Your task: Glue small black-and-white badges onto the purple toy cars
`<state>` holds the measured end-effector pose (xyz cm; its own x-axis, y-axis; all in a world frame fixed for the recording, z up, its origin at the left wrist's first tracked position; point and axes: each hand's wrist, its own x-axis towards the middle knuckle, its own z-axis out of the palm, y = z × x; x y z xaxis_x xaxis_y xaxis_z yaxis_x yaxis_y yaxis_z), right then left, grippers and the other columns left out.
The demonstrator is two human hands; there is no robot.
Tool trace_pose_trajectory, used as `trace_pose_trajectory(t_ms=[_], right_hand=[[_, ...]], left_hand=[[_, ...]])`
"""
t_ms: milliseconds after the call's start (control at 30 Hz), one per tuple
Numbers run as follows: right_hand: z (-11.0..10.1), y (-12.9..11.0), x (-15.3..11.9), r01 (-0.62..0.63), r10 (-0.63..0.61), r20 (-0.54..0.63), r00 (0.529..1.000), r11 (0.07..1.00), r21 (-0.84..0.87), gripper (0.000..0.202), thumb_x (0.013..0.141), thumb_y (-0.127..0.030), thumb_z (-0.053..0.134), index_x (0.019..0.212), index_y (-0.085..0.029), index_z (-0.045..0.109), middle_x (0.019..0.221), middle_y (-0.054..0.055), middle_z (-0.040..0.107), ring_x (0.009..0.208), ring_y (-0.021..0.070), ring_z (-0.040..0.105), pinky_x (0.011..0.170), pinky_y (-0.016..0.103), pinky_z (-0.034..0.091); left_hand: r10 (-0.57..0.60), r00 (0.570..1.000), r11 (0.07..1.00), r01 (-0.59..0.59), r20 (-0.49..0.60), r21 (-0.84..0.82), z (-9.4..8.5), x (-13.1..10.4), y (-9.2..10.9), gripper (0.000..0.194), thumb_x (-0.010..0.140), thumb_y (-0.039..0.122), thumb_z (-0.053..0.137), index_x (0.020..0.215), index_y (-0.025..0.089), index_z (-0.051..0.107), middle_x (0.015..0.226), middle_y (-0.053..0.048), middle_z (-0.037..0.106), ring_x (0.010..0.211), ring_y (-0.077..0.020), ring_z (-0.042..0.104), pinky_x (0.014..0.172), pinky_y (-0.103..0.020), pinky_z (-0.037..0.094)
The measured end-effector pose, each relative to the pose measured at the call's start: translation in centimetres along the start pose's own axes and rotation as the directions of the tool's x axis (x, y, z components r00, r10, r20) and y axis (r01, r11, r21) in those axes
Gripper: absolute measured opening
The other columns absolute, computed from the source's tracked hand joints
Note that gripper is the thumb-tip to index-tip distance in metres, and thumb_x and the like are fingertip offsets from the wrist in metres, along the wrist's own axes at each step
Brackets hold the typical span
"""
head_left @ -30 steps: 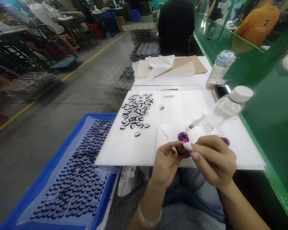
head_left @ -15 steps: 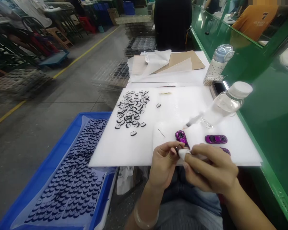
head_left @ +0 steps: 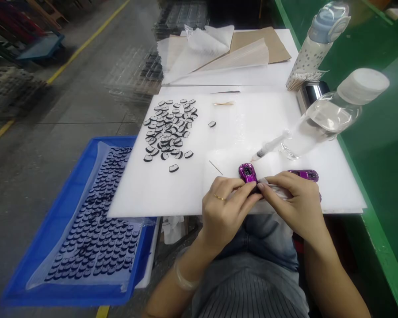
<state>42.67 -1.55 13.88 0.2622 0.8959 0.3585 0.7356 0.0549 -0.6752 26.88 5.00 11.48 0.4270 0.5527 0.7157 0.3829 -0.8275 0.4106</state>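
Observation:
A purple toy car [head_left: 247,172] lies on the white board, its near end at my fingertips. My left hand [head_left: 226,206] is closed, palm down, with thumb and fingers together around a small dark part [head_left: 257,189] against that near end; whether the part is joined to the car I cannot tell. My right hand [head_left: 296,201] is closed on a crumpled white cloth [head_left: 280,191], its thumb and fingertip meeting the dark part from the right. Another purple toy car [head_left: 305,175] lies beyond the right hand, with one more mostly hidden behind it.
Several small black-edged pieces [head_left: 167,128] are heaped on the board's left. A syringe [head_left: 270,145], a clear bottle [head_left: 331,115], a dotted flask [head_left: 318,44] and cotton swabs [head_left: 307,78] stand or lie at right. A blue tray [head_left: 53,221] holds many pieces below left.
My left hand has turned palm down and moved to the car's near end. My right hand's cloth has moved back from the part into the palm. My view has tilted down.

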Motion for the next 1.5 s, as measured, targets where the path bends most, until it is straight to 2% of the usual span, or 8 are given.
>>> trace_pose_trajectory(t_ms=[333,600,767,967,1200,1300,1400,1500], right_hand=[[0.0,0.1,-0.2,-0.024,0.023,0.015,1.000,1.000,0.019,0.003,0.090,-0.021,0.075,0.088,-0.019,0.073,0.072,0.000,0.069,0.061,0.0123,0.060,0.052,0.025,0.041],[-0.5,-0.4,0.7,-0.072,0.065,0.140,0.988,0.996,0.048,0.029,0.090,-0.021,0.070,0.067,-0.019,0.053,0.061,-0.004,0.054,0.053,0.0096,0.046,0.049,0.024,0.032],[-1.3,0.0,1.8,-0.226,0.157,0.364,0.918,0.962,0.153,0.025,0.095,-0.027,0.067,0.071,-0.019,0.061,0.064,-0.003,0.064,0.058,0.0113,0.056,0.054,0.023,0.040],[-1.5,-0.2,2.3,-0.185,0.143,0.357,0.923,0.979,0.086,0.028,0.090,-0.022,0.066,0.065,-0.020,0.054,0.055,-0.004,0.053,0.051,0.0103,0.044,0.048,0.025,0.032],[-1.6,-0.1,3.6,-0.208,0.154,0.450,0.880,0.975,0.074,0.044,0.096,-0.045,0.062,0.061,-0.020,0.052,0.051,-0.005,0.043,0.047,0.0090,0.037,0.044,0.023,0.027],[-0.7,0.0,3.4,-0.153,0.132,0.362,0.923,0.988,0.029,0.048,0.095,-0.044,0.063,0.059,-0.019,0.046,0.048,-0.005,0.041,0.046,0.0083,0.035,0.044,0.023,0.025],[-0.6,-0.2,2.6,-0.115,0.105,0.314,0.943,0.993,0.015,0.043,0.096,-0.038,0.063,0.061,-0.019,0.048,0.052,-0.004,0.050,0.048,0.0087,0.040,0.047,0.023,0.028],[-2.9,-0.2,1.7,-0.158,0.133,0.368,0.920,0.987,0.039,0.037,0.100,-0.038,0.060,0.068,-0.019,0.061,0.058,-0.001,0.059,0.052,0.0113,0.051,0.049,0.024,0.035]], left_hand=[[-0.193,0.975,0.965,0.209,0.112,-0.161,-0.7,0.1,-0.5,0.018,0.093,0.014,0.073,0.110,0.013,0.076,0.122,-0.013,0.075,0.103,-0.0189,0.074,0.094,-0.031,0.063],[-0.248,0.949,0.945,0.282,0.197,-0.169,-1.3,0.3,-0.4,0.019,0.093,0.013,0.069,0.110,0.012,0.078,0.126,-0.014,0.076,0.115,-0.0217,0.073,0.102,-0.033,0.060],[-0.261,0.941,0.938,0.300,0.216,-0.171,-1.4,0.3,-0.5,0.020,0.093,0.015,0.071,0.112,0.016,0.077,0.127,-0.011,0.076,0.116,-0.0223,0.073,0.102,-0.036,0.061],[-0.264,0.937,0.933,0.309,0.230,-0.186,-1.4,0.3,-0.5,0.019,0.094,0.015,0.070,0.111,0.019,0.076,0.129,-0.009,0.076,0.115,-0.0230,0.073,0.101,-0.040,0.062],[-0.251,0.937,0.936,0.299,0.244,-0.184,-1.7,0.4,-0.6,0.021,0.093,0.014,0.070,0.113,0.014,0.076,0.128,-0.013,0.075,0.117,-0.0230,0.073,0.103,-0.036,0.061],[-0.217,0.945,0.944,0.267,0.244,-0.194,-1.7,0.2,-0.8,0.026,0.091,0.016,0.073,0.117,0.015,0.075,0.130,-0.013,0.074,0.118,-0.0241,0.072,0.103,-0.037,0.061],[-0.132,0.973,0.970,0.166,0.187,-0.180,-1.4,-0.3,-1.1,0.023,0.090,0.016,0.076,0.113,0.019,0.075,0.127,-0.012,0.075,0.111,-0.0231,0.075,0.094,-0.036,0.065],[0.019,0.995,0.995,-0.008,0.102,-0.100,-0.9,-0.8,-1.3,0.014,0.090,0.015,0.075,0.104,0.017,0.074,0.120,-0.014,0.076,0.108,-0.0252,0.075,0.087,-0.039,0.067]])
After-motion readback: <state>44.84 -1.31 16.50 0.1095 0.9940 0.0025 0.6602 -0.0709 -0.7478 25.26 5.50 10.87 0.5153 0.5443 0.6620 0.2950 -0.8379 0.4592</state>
